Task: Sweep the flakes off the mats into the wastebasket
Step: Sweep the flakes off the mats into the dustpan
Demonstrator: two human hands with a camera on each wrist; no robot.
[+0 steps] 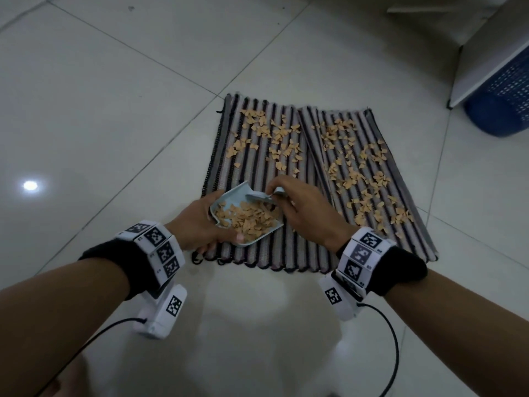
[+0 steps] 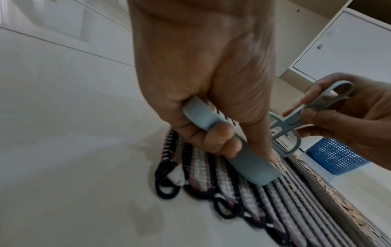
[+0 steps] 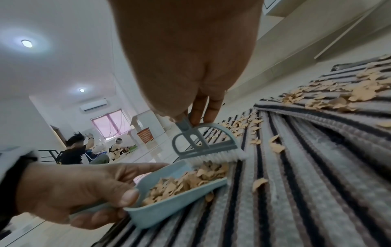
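Two striped mats lie side by side on the tiled floor, the left mat (image 1: 252,253) and the right mat (image 1: 400,239). Tan flakes (image 1: 272,136) are strewn over both. My left hand (image 1: 200,224) grips a pale blue dustpan (image 1: 259,237) on the left mat's near part; the pan (image 3: 180,205) holds a heap of flakes (image 3: 186,182). My right hand (image 1: 303,207) pinches the handle of a small blue brush (image 3: 203,145), whose white bristles (image 3: 215,158) sit at the pan's mouth. A blue mesh wastebasket (image 1: 503,104) stands at the far right.
A white cabinet (image 1: 486,53) stands beside the wastebasket at the back right. Glossy white floor tiles (image 1: 114,110) surround the mats. In the right wrist view, people sit far off across the room (image 3: 74,150). Cables trail from both wrist devices.
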